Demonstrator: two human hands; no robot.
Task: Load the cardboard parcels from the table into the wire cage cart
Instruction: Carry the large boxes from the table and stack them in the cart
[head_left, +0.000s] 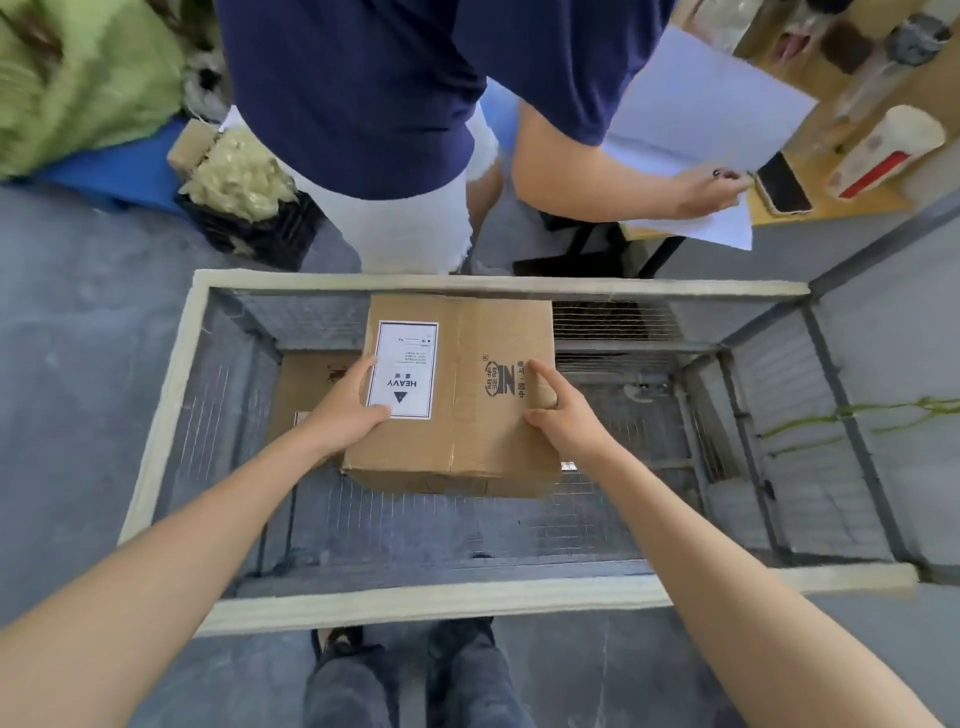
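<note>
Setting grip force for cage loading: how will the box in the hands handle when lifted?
Probably heavy for its size: the box carries a label reading HEAVY, and both the left hand and right hand hold it. Likely stiff: its top looks flat, not sagging. Might slip: the hands show on its top and edges, none visibly beneath.

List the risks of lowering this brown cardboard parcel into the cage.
The brown cardboard parcel, labelled HEAVY, is held near its top edges by the left hand and right hand; it might slip and drop.
That left hand could get pinched against the second cardboard parcel already lying in the grey wire cage cart.
</note>
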